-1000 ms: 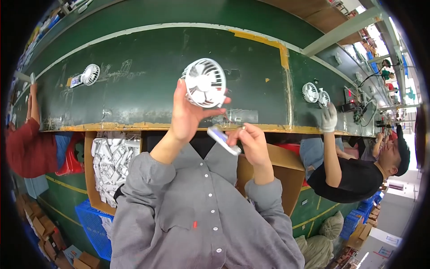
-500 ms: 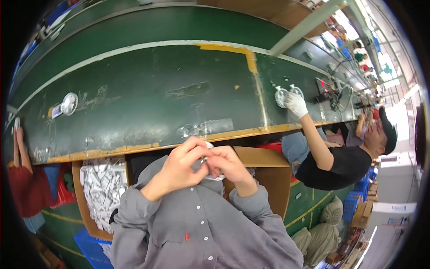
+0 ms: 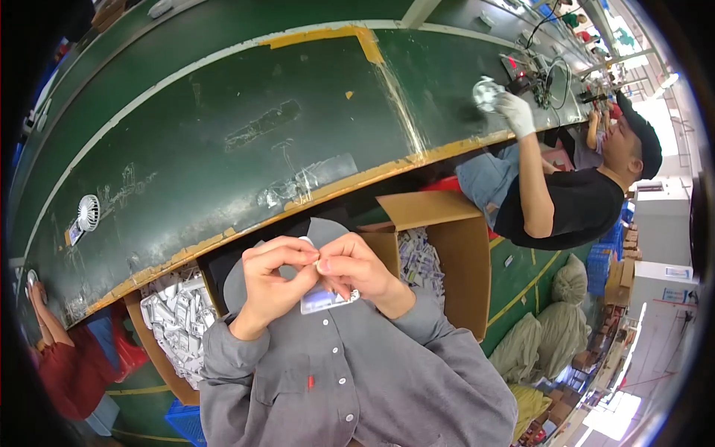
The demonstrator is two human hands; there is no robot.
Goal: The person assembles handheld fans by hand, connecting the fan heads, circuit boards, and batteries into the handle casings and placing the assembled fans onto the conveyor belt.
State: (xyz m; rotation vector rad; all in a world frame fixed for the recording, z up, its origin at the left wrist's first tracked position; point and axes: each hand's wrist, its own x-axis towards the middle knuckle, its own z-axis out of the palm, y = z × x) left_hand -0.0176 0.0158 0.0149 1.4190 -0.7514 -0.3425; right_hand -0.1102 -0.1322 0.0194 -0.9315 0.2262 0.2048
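In front of my chest, my left hand (image 3: 274, 281) and my right hand (image 3: 363, 273) meet, thumbs and fingertips pinched together. A tiny pale bit shows between the fingertips, too small to name. Below my right palm hangs a flat, white and pale-blue plastic piece (image 3: 319, 300), its upper part covered by my fingers. On the green workbench (image 3: 216, 171) at the left stands a small white fan (image 3: 88, 214), apart from both hands.
Left of me is a carton of white plastic parts (image 3: 175, 313); right, an open carton (image 3: 463, 272) holds small packets. At the right, a co-worker's white-gloved hand (image 3: 516, 115) holds a white fan-like part (image 3: 488, 94). Another person's hand (image 3: 37, 293) touches a white object far left.
My view has turned, so the bench slants more. My hands remain pinched together, and more of the pale-blue plastic piece shows below them. The co-worker's gloved hand has lifted a white part.
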